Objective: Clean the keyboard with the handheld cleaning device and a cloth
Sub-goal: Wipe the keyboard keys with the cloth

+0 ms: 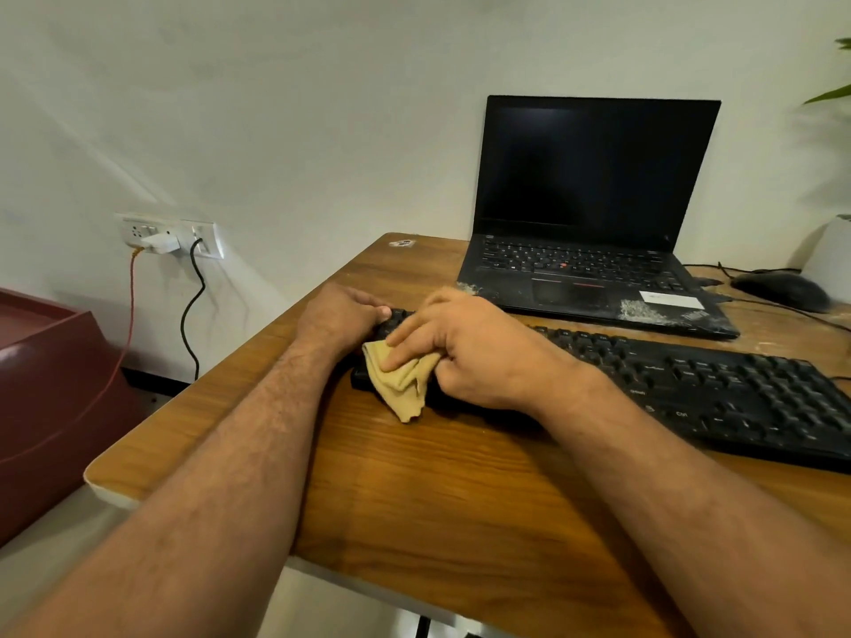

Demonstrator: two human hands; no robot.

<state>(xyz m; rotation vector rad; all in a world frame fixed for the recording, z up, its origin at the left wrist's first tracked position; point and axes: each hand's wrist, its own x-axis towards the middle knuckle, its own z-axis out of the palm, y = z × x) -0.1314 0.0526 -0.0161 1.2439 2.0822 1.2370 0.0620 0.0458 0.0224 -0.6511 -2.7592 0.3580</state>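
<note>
Keep left hand gripping keyboard end, fingers curled over the edge. Press cloth, bunched in right hand, forefinger extended, along key rows.

2 bare, hairy forearms, no sleeves or jewellery

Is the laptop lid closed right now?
No, the laptop stands open behind the keyboard, its dark screen upright and its own keys in view.
</note>
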